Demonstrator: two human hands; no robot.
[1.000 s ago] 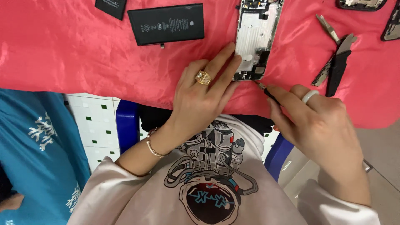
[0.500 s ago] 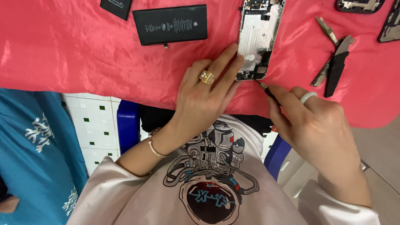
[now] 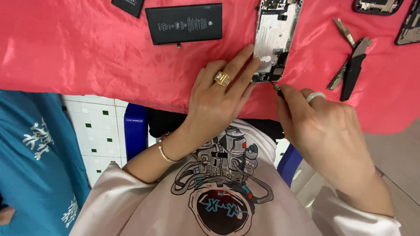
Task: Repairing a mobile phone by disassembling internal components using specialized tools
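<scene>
— Right, status?
— Barely any change from a second ago: my left hand (image 3: 218, 98) still pins the opened phone chassis (image 3: 275, 41) on the red cloth (image 3: 87, 57). My right hand (image 3: 326, 131) stays closed around a small screwdriver (image 3: 277, 89), tip at the chassis's bottom edge, probably a screw. Still mid-step.

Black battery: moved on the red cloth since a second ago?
No. The black battery keeps its spot beside the opened phone chassis; only the camera view drifted slightly.
</scene>
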